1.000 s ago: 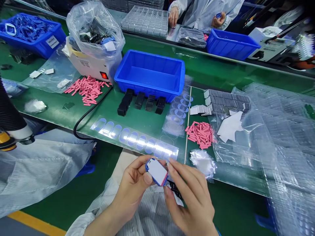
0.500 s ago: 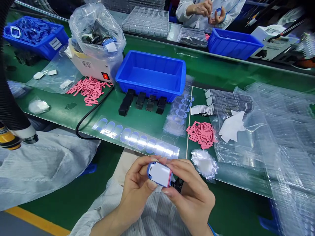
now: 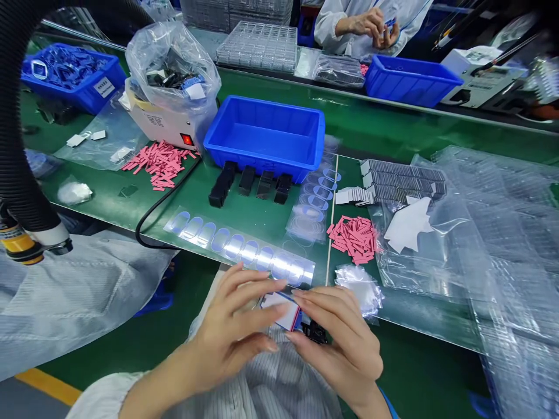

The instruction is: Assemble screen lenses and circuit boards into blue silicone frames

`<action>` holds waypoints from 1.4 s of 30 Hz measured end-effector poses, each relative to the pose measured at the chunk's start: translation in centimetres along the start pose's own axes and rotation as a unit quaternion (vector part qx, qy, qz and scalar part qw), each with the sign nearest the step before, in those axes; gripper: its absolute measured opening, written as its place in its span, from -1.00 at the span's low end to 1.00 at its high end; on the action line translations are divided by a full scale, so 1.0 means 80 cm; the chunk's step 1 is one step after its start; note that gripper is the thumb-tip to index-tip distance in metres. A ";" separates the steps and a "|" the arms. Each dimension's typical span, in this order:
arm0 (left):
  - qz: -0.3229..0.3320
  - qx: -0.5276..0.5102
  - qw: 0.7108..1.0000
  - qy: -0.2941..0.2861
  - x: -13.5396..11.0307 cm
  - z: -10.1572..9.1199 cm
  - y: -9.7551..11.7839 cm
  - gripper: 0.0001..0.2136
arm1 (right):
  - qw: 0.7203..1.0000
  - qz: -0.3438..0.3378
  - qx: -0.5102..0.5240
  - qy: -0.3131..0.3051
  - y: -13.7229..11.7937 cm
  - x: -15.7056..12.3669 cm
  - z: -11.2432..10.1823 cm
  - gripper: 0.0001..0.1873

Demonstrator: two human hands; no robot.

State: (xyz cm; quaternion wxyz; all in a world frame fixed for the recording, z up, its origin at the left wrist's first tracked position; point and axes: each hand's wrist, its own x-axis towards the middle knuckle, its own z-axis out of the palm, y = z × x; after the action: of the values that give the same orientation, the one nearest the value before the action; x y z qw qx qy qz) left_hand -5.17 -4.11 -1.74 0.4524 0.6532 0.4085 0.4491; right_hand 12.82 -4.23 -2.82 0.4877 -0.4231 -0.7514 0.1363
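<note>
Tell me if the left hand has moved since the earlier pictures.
Yes, the left hand has shifted leftward, judged against the clear film strip with blue ovals.

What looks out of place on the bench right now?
One stray item: a small dark translucent piece lies alone on the green bench, just left of the loose pink strips. It looks odd because it sits apart from the sorted piles and bags. It's too small to identify.

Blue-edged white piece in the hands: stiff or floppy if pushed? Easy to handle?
The blue-edged white piece looks stiff: its flat face shows no bend where the right hand pinches it. It's probably light, since fingers alone carry it. Its flat shape seems unlikely to roll, though the smooth face may slip.
</note>
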 end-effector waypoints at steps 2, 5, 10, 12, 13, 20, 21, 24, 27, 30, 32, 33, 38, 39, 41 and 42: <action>-0.007 0.056 0.998 0.001 0.000 -0.001 0.007 -0.67 | 1.000 -0.012 -0.021 -0.017 -0.001 0.004 -0.002 -0.87; -0.061 0.017 0.998 0.015 0.001 0.002 0.015 -0.61 | 0.999 -0.016 -0.033 -0.033 -0.005 0.007 -0.003 -0.86; -0.090 -0.040 0.993 -0.065 0.006 -0.010 0.014 -0.64 | 0.999 -0.001 -0.015 -0.029 -0.007 0.005 -0.004 -0.84; -0.076 -0.029 0.993 -0.083 0.007 -0.017 0.012 -0.64 | 1.000 -0.004 -0.012 -0.027 -0.007 0.004 -0.006 -0.86; -0.065 -0.018 0.993 -0.097 0.007 -0.021 0.011 -0.63 | 1.000 -0.006 -0.011 -0.024 -0.007 0.003 -0.006 -0.86; -0.122 -0.005 0.977 -0.173 0.015 -0.030 0.006 -0.70 | 0.999 0.027 -0.001 -0.034 -0.006 -0.001 -0.006 -0.85; -0.140 -0.011 0.977 -0.161 0.016 -0.028 0.004 -0.73 | 0.999 0.036 -0.002 -0.032 -0.006 -0.001 -0.005 -0.81; -0.269 -0.151 0.945 -0.111 0.014 -0.017 0.000 -0.81 | 0.999 0.031 -0.014 -0.032 -0.007 -0.001 -0.003 -0.54; -0.399 -0.337 0.850 -0.068 0.008 -0.003 0.000 -0.71 | 0.997 0.011 -0.022 -0.066 -0.008 0.000 0.000 -0.49; -0.437 -0.424 0.792 -0.051 0.002 0.008 0.001 -0.75 | 0.997 0.022 -0.006 -0.072 -0.010 0.004 0.004 -0.62; -0.435 -0.449 0.779 -0.042 -0.001 0.010 0.001 -0.76 | 0.997 0.026 0.003 -0.073 -0.009 0.007 0.005 -0.64; -0.433 -0.455 0.777 -0.040 -0.001 0.011 0.000 -0.76 | 0.997 0.023 0.007 -0.078 -0.008 0.008 0.004 -0.63; -0.429 -0.430 0.794 0.004 0.003 0.000 -0.003 -0.75 | 0.991 0.034 -0.021 -0.125 0.022 -0.001 0.001 -0.27; -0.428 -0.418 0.801 0.030 0.005 -0.003 -0.004 -0.75 | 0.988 0.035 -0.067 -0.132 0.031 -0.006 0.001 -0.21; -0.422 -0.393 0.813 0.077 0.010 -0.009 -0.007 -0.76 | 0.973 0.007 -0.175 -0.149 0.049 -0.015 0.005 -0.25; -0.419 -0.383 0.818 0.093 0.013 -0.011 -0.009 -0.77 | 0.963 -0.020 -0.218 -0.155 0.056 -0.019 0.007 -0.36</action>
State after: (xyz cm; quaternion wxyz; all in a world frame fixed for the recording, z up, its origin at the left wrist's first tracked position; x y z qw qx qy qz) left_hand -5.83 -2.75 -2.04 0.7705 0.1479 0.4776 0.3953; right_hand 14.85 -2.54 -6.78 0.2642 -0.4774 -0.8377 0.0231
